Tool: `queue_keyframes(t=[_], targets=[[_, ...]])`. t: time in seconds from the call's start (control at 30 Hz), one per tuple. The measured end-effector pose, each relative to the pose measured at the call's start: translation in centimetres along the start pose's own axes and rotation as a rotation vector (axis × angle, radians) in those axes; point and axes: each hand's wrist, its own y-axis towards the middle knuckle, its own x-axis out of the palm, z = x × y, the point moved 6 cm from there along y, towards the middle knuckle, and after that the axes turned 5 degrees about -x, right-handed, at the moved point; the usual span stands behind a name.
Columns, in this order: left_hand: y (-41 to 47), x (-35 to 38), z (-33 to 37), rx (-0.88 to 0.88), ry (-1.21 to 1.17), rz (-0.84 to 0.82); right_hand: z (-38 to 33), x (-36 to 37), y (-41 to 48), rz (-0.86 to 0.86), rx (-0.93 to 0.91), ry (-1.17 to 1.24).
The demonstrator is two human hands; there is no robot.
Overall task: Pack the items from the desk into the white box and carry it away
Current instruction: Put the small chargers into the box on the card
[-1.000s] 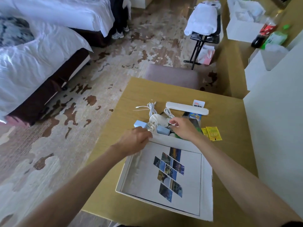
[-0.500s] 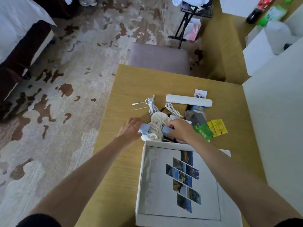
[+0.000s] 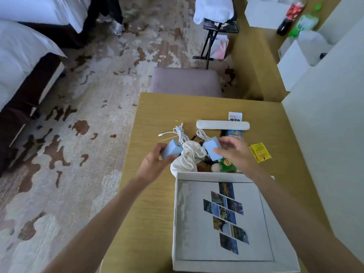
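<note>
The white box (image 3: pixel 178 217) lies on the wooden desk (image 3: pixel 149 115) in front of me, with photo tiles printed on its inside face. My left hand (image 3: pixel 155 164) grips a light blue charger block (image 3: pixel 171 148) above the desk. A second light blue charger block (image 3: pixel 211 147) is held in my right hand (image 3: pixel 234 152). Between the hands lies a cream drawstring pouch (image 3: pixel 189 156). White cables (image 3: pixel 177 133) trail behind the blocks. A long white case (image 3: pixel 222 125), yellow sachets (image 3: pixel 260 151), a green packet (image 3: pixel 226 164) and a white card (image 3: pixel 235 116) lie on the desk.
A grey stool (image 3: pixel 186 81) stands at the desk's far edge. A white wall panel (image 3: pixel 327 134) borders the desk on the right. Beds (image 3: pixel 23 54) stand at the left across patterned carpet. A folding rack with white cloth (image 3: pixel 215 12) and bottles (image 3: pixel 293 16) are at the back.
Both hands have lifted off the pile, each raising a blue charger block. The view has shifted, so the box now sits lower and more to the right.
</note>
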Motion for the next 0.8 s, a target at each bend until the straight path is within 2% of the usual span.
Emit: queue_keyframes(t=[0.13, 0.3, 0.4, 0.63, 0.8], targets=[[-4.1, 0.4, 4.6, 0.053, -0.072, -0.066, -1.7, -0.7, -3.9, -0.075, 0.014, 0.291], [-10.6, 3.3, 7.4, 0.151, 0.219, -0.124, -0.7, -1.0, -9.2, -0.237, 0.099, 0.360], [-13.9, 5.9, 7.4, 0.211, 0.567, -0.168, 0.9, -1.4, -11.9, -0.304, 0.092, 0.217], [-17.9, 12.0, 3.7, 0.445, 1.335, -0.374, 6.0, -0.1, -15.7, -0.484, -0.065, -0.283], [-18.7, 12.6, 2.4, 0.498, 1.468, -0.349, 7.1, 2.5, -17.1, -0.587, -0.227, -0.611]])
